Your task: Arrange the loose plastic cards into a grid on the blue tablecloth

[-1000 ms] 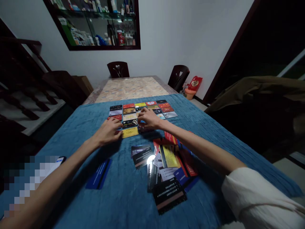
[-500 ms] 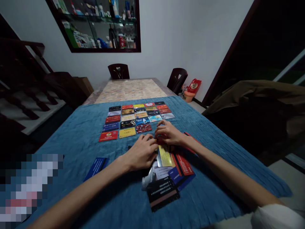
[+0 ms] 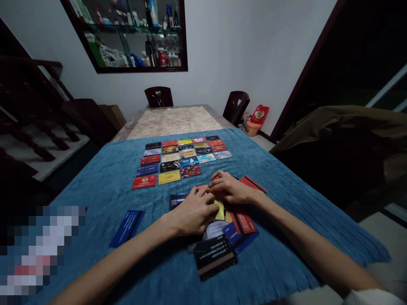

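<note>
My left hand (image 3: 196, 211) lies over a loose pile of plastic cards, fingers bent down and closed, with its grip hidden. Against it, my right hand (image 3: 231, 188) curls over the pile's far side, fingers closed; red shows beneath its fingertips. A yellow card (image 3: 220, 210) lies partly covered under both hands. Around them in the pile are a red card with a dark stripe (image 3: 244, 221), a blue card (image 3: 235, 237), a pale card (image 3: 215, 229) and a black card (image 3: 216, 256). A dark card (image 3: 177, 201) sticks out beyond my left hand.
Rows of several cards lie face up beyond my hands, including a yellow one (image 3: 169, 177). A blue card (image 3: 127, 228) lies left of my forearm, and a red one (image 3: 253, 184) lies right. Blue cloth (image 3: 95, 186) covers the near table. Chairs (image 3: 159, 96) stand behind.
My right hand has moved slightly down and right over the pile, covering more of the yellow card. My left hand has shifted down a little, exposing the dark card beyond it.
</note>
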The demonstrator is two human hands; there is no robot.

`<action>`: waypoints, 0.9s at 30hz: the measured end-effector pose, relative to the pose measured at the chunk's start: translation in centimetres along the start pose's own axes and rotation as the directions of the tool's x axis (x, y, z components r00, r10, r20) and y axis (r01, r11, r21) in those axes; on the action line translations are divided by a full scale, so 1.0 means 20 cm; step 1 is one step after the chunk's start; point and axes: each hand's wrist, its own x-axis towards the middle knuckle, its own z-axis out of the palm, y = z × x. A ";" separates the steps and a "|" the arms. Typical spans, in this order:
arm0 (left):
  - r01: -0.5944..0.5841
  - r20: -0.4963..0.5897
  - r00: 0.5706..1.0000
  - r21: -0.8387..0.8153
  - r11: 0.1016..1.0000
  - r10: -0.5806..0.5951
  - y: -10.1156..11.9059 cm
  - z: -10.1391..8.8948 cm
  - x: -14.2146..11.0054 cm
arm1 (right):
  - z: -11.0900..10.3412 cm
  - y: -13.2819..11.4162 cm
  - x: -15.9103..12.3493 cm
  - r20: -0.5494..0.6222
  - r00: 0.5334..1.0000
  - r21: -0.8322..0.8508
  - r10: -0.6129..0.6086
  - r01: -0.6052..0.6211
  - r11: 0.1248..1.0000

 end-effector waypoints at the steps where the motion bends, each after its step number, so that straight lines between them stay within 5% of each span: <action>1: 0.005 0.003 1.000 0.005 1.000 -0.005 -0.01 -0.01 0.00 | 0.00 0.00 0.00 -0.004 1.000 -0.010 0.002 -0.002 1.000; 12: 0.124 0.043 0.991 -0.038 0.992 -0.123 -0.11 -0.05 -0.04 | 0.04 0.04 -0.03 -0.043 0.997 -0.090 0.067 -0.071 0.993; 27: 0.016 0.050 0.999 -0.055 0.998 -0.013 -0.15 -0.01 -0.03 | 0.12 0.08 -0.02 -0.185 0.977 -0.217 0.110 -0.150 0.965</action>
